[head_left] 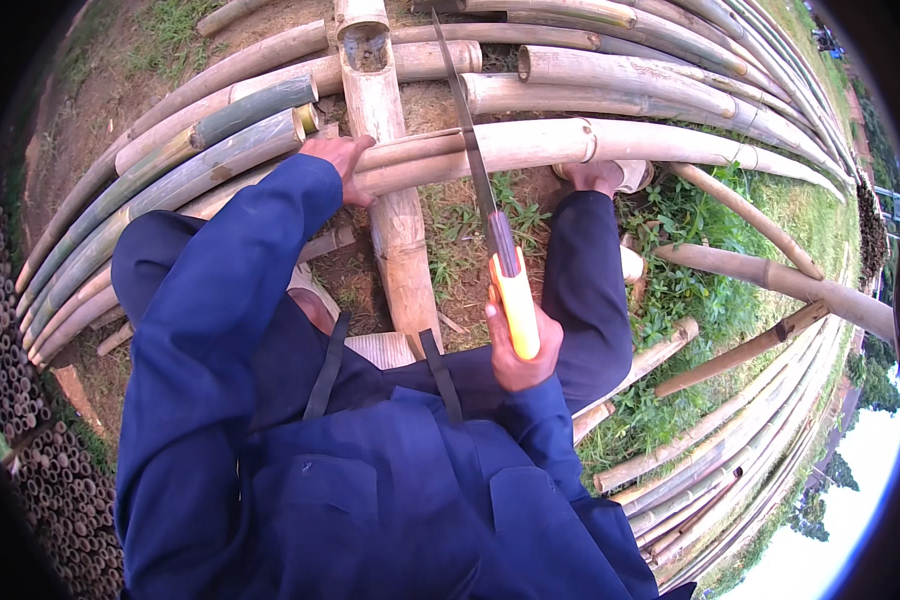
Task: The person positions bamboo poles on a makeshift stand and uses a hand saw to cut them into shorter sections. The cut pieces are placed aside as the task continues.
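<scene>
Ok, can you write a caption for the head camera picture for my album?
Right hand gripping a yellow-handled saw, its blade crossing a bamboo pole, left hand on the pole.

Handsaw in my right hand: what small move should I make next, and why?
Probably one short, light stroke of the handsaw, if the teeth are touching; I can't tell that from this view. Its blade crosses the bamboo pole, your right hand holds the yellow handle, and your left hand grips the pole left of the blade, which should help steady it.
</scene>
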Demonstrator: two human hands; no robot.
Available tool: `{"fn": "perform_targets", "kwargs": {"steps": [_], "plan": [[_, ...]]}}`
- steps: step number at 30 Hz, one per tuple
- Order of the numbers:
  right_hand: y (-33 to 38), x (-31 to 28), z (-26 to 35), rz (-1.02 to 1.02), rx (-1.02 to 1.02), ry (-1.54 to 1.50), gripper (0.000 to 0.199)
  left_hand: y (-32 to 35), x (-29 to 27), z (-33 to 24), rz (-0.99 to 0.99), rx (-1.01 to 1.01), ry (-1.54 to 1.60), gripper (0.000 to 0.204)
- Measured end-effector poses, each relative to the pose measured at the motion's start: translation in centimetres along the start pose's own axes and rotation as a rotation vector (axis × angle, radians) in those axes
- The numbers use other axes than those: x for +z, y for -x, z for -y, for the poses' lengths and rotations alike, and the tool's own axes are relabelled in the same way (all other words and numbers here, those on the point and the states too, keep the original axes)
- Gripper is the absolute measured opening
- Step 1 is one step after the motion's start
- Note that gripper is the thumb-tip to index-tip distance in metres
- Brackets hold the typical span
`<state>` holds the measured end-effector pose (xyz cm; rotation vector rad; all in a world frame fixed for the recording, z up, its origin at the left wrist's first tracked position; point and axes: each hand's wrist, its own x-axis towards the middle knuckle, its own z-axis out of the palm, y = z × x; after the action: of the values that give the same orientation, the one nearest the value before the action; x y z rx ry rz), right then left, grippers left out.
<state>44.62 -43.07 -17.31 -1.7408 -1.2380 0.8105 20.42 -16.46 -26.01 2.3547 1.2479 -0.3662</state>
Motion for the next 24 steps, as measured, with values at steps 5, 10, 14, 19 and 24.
{"fn": "perform_targets", "kwargs": {"steps": [5,10,14,19,24], "plan": [[-2.5,0.8,0.2,0.024,0.074,-0.057,0.01,0.4,0.0,0.3,-0.009,-0.015,-0.003,0.097],[9.3,-4.6,1.2,0.083,0.154,0.011,0.043,0.4,0.2,0.6,-0.015,-0.024,0.008,0.097],[-0.2,0.3,-0.8,-0.026,-0.041,0.018,0.008,-0.4,0.1,0.3,0.005,0.002,0.005,0.1],[-3.2,1.6,-0.8,0.027,0.024,-0.065,0.008,0.6,0.1,0.2,0.041,-0.031,0.005,0.1],[9.0,-3.6,0.5,0.082,0.092,0.01,0.046,0.5,0.3,0.2,-0.018,-0.01,0.013,0.1]]}}
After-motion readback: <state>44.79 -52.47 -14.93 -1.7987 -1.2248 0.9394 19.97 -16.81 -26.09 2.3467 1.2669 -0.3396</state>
